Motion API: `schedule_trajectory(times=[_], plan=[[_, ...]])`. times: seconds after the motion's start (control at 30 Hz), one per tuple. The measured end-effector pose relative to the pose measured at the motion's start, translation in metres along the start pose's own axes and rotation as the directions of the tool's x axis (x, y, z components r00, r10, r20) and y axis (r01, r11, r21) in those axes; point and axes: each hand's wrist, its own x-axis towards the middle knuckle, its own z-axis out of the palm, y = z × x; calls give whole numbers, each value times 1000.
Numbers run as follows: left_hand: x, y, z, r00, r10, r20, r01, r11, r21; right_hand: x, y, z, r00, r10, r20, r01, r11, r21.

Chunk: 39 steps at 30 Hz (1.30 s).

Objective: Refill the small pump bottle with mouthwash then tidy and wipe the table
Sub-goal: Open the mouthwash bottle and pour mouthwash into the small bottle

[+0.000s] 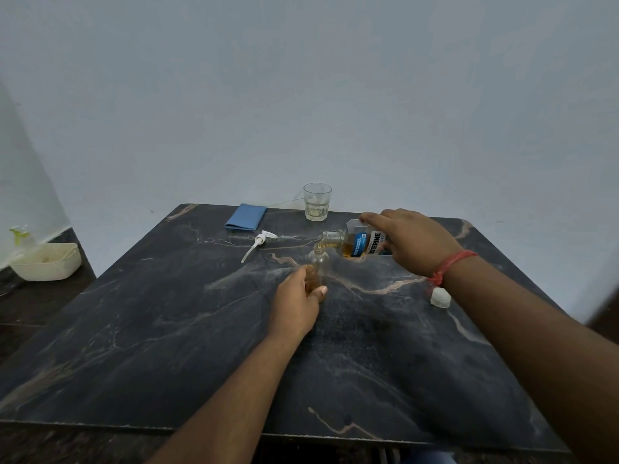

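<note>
Item: small pump bottle (319, 266), upright on the worktop (167, 329), long axis vertical, open neck up; I take it as my landmark. My left hand (299, 298) grasps its lower body from the near side. Just beyond and right of it, my right hand (407, 242) clasps the mouthwash bottle (356, 243) from above, that bottle tipped nearly flat, its long axis running right to left, its mouth directly over the pump bottle's neck with an amber thread falling between them. Mouth over neck is, I judge, what the pour depends on. Pump head (258, 243), dip tube attached, lies left of and beyond the landmark; blue cloth (246, 217) farther beyond; glass tumbler (317, 201) straight behind. White cap (440, 297) well to the right. Surface: dark veined stone. Room: pale blue walls; cream basket (47, 262) on a ledge far left.
</note>
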Motion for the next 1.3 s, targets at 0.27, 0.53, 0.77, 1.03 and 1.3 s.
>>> schedule_trajectory(times=[0.27, 0.53, 0.77, 1.03, 1.3], plan=[[-1, 1, -1, 1000, 6, 2, -6, 1000, 16, 1, 2, 0, 1000, -14, -2, 14, 1000, -12], [-1, 2, -1, 1000, -5, 6, 4, 999, 44, 3, 5, 1, 1000, -28, -8, 28, 999, -29], [-1, 2, 0, 1000, -7, 0, 7, 999, 43, 4, 5, 2, 999, -43, -20, 42, 998, -38], [-1, 2, -1, 1000, 0, -4, 1, 998, 59, 4, 5, 0, 998, -53, -27, 51, 997, -58], [0, 1, -1, 1000, -2, -3, 3, 999, 50, 3, 4, 0, 998, -51, -36, 49, 997, -57]])
